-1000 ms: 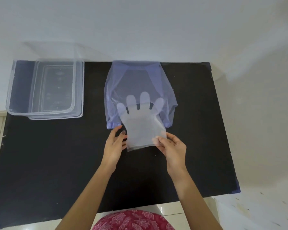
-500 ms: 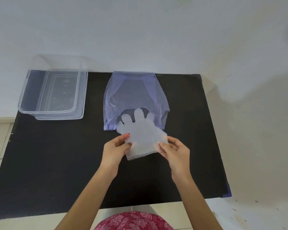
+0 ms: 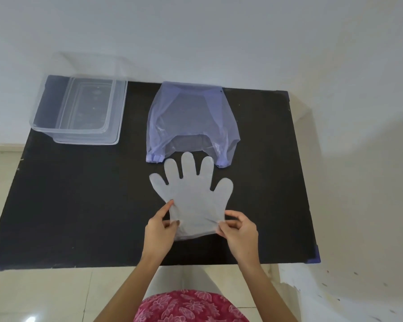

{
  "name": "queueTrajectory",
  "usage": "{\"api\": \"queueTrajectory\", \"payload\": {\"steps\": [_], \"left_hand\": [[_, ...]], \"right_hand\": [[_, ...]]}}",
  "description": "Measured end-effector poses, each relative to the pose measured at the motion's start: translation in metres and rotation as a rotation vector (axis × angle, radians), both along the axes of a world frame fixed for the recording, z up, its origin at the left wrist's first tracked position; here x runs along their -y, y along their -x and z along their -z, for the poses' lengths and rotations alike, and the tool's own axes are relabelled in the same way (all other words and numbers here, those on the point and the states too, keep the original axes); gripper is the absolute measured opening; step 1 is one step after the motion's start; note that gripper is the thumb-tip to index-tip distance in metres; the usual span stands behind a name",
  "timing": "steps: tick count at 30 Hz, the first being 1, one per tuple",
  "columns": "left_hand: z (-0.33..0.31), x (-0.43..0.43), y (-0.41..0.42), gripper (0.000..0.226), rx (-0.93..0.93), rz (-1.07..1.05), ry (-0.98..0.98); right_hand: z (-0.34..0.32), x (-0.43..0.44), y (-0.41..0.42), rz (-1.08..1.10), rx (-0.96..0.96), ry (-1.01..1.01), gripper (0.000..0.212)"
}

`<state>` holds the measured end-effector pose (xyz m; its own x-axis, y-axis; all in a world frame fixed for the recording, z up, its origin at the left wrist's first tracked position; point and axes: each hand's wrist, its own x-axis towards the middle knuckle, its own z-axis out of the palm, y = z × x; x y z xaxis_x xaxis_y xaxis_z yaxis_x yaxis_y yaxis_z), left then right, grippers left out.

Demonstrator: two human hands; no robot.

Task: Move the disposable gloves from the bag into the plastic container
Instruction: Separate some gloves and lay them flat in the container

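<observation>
We count one bag [image 3: 192,122], one plastic container [image 3: 79,110], and one visible layer of disposable gloves [image 3: 192,196]; whether more sheets are stacked in it we cannot tell. Two hands are at work.

The gloves lie flat and fully outside the bag, five fingers spread and pointing far, the middle fingertips just short of the bag's near opening. Our left hand [image 3: 159,231] pinches the cuff's left edge between thumb and fingers, and our right hand [image 3: 239,230] pinches the right edge the same way, so both are closed on the gloves.

The pale blue translucent bag lies in the far middle of the table [image 3: 79,205], its far edge reaching the table's far edge by the wall [image 3: 196,38], its mouth facing near. The clear container sits open at the far left corner, its far side overhanging the table's far edge. It appears to rest on a clear flat lid [image 3: 120,126] of like shape that juts out at its right and near sides.

Between gloves and container the black tabletop is bare, a broad stretch running left and far. The right side of the table is likewise bare up to its right edge. The near edge lies just behind our wrists.
</observation>
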<state>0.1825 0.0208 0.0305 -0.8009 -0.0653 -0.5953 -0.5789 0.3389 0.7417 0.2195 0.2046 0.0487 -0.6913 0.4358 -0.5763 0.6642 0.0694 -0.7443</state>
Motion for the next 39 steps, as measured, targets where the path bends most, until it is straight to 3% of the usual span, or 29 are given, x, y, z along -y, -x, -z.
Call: {"api": "queueTrajectory", "payload": {"steps": [11, 17, 22, 28, 39], "left_hand": [[0.023, 0.004, -0.022, 0.054, -0.074, 0.066, 0.126], [0.028, 0.015, -0.036, 0.051, -0.324, 0.376, 0.628], [0.036, 0.009, -0.046, 0.040, -0.592, 0.601, 0.550], [0.040, -0.040, -0.040, 0.037, -0.632, 0.782, 0.509], [0.049, -0.049, -0.035, 0.010, -0.613, 0.695, 0.481]], "right_hand": [[0.018, -0.007, -0.016, -0.181, 0.129, -0.122, 0.036], [0.019, -0.012, -0.019, -0.251, 0.080, -0.356, 0.024], [0.027, -0.019, -0.014, -0.208, 0.096, -0.254, 0.020], [0.036, -0.016, -0.010, -0.206, 0.127, -0.158, 0.022], [0.038, -0.013, -0.013, -0.191, 0.103, -0.117, 0.024]]}}
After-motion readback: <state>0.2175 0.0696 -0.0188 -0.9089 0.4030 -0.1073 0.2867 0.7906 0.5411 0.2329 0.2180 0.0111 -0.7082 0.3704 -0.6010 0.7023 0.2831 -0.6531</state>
